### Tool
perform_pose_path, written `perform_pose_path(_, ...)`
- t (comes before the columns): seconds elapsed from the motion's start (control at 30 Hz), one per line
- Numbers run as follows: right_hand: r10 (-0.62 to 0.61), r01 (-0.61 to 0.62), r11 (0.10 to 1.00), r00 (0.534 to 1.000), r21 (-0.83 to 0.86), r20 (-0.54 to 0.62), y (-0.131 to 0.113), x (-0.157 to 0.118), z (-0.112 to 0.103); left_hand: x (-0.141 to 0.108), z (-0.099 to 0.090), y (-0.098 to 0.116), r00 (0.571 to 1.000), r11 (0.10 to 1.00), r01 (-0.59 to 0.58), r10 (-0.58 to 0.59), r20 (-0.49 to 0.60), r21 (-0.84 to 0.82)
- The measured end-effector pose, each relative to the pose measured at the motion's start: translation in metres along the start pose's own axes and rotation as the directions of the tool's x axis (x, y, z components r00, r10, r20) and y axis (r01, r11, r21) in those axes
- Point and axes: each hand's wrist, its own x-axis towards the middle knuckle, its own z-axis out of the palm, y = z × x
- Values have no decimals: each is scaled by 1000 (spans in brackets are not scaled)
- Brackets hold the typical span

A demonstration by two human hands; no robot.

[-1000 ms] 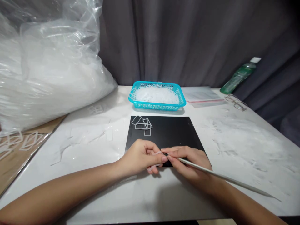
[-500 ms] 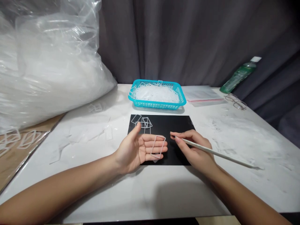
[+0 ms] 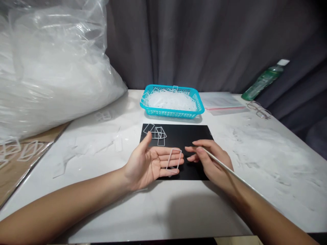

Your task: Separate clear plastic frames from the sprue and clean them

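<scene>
While a grey curtain [image 3: 204, 41] closes off the back, the white table [image 3: 255, 163] carries a black mat [image 3: 184, 136], a teal basket [image 3: 172, 103] and a bulging clear bag [image 3: 51, 68]. Over the mat, the left hand [image 3: 150, 161] lies open, palm up, a thin white frame [image 3: 173, 159] resting on its fingers. Beside it, the right hand [image 3: 212, 160] pinches a slim rod [image 3: 230, 172], whose far end runs out of sight behind the forearm.

Thin white rect. frame [image 3: 174, 159] flat on open palm's fingers, above black mat [image 3: 189, 136].
</scene>
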Motion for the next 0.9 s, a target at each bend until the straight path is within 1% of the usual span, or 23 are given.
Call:
perform_pose_path(0.07,-12,12,1000,997,2,76,0,0,2,3,-2,-3,999,999,33,-33,-1,13)
perform_pose_path(0.13,-60,73,996,980,-60,188,0,1,5,6,-4,-7,997,997,74,-74,3,27)
perform_pose_path(0.2,-97,130,985,960,-115,262,0,2,8,8,-6,-9,994,994,104,-105,17,36)
perform_pose_path(0.27,-112,148,981,957,-122,266,1,2,10,10,-8,-11,992,992,116,-118,40,42)
perform_pose_path(0.37,-139,167,980,962,-105,234,2,1,11,13,-8,-13,994,991,92,-97,55,93)
perform_pose_path(0.43,-155,186,975,960,-122,232,1,1,10,14,-8,-15,997,974,49,-60,46,221)
perform_pose_path(0.47,-158,194,971,958,-136,238,0,3,8,13,-8,-15,998,945,21,-37,44,326)
perform_pose_path(0.5,-158,199,968,956,-153,246,-1,4,5,12,-8,-15,999,889,-16,-7,47,458)
perform_pose_path(0.53,-155,201,964,956,-173,249,-1,7,1,9,-10,-15,997,791,-65,32,65,608)
perform_pose_path(0.57,-154,202,959,960,-200,236,-1,11,-5,7,-12,-13,992,639,-128,76,103,758)
perform_pose_path(0.6,-153,198,952,969,-236,193,0,16,-13,3,-14,-11,979,429,-199,120,162,881)
perform_pose_path(0.63,-155,185,942,980,-282,126,1,22,-23,0,-18,-8,959,180,-264,158,237,948)
perform_pose_path(0.67,-160,159,928,987,-338,26,4,28,-35,-3,-23,-4,932,-72,-307,180,315,949)
perform_pose_path(0.7,-159,113,909,984,-401,-85,8,34,-48,-5,-28,0,905,-289,-323,184,384,901)
perform_pose_path(0.73,-154,54,884,972,-464,-180,12,39,-62,-6,-33,5,884,-443,-318,180,431,838)
perform_pose_path(0.77,-127,-16,848,964,-530,-233,17,42,-76,-6,-39,8,872,-534,-306,175,457,788)
perform_pose_path(0.8,-92,-81,804,962,-590,-257,21,45,-91,-5,-44,11,864,-578,-295,180,471,761)
perform_pose_path(0.87,-47,-182,728,949,-661,-313,28,46,-117,-2,-52,14,852,-588,-285,206,481,757)
perform_pose_path(0.9,-27,-253,678,929,-690,-368,30,46,-128,0,-54,14,846,-576,-286,223,484,766)
